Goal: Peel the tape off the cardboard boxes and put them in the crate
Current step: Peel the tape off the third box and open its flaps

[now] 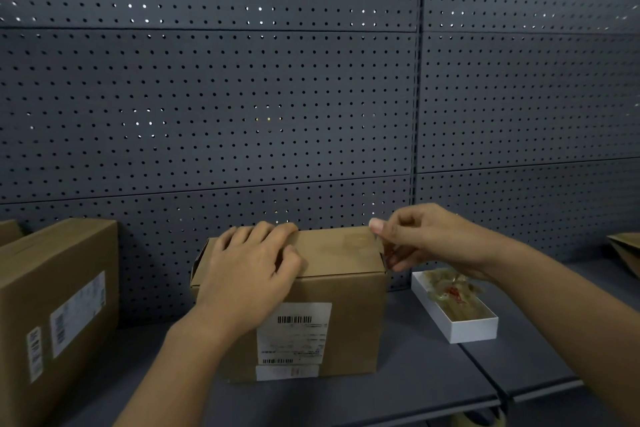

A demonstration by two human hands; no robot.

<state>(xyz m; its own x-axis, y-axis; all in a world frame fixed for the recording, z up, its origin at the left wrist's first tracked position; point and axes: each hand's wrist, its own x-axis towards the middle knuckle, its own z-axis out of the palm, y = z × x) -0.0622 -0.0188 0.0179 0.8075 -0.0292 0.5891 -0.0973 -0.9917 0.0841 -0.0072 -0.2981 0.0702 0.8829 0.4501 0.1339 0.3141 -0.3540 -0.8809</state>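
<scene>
Status: peeling in progress on the middle cardboard box (311, 288), which stands on the grey desk (433, 374) directly in front of me. My left hand (252, 270) lies flat on the box top, fingers relaxed, pressing it steady. My right hand (422, 239) pinches a strip of clear tape (384, 250) at the top right edge of the box; I judge the strip partly lifted, not yet free.

A white tray (460, 326) just right of the box holds crumpled clear tape, so I judge some peeling already complete. A second cardboard box (59, 305) stands at left; I cannot tell its tape condition. No crate is in view, so placement remains outstanding.

Surroundings: dark grey pegboard wall (242, 97) directly behind the desk; lighting dim.
</scene>
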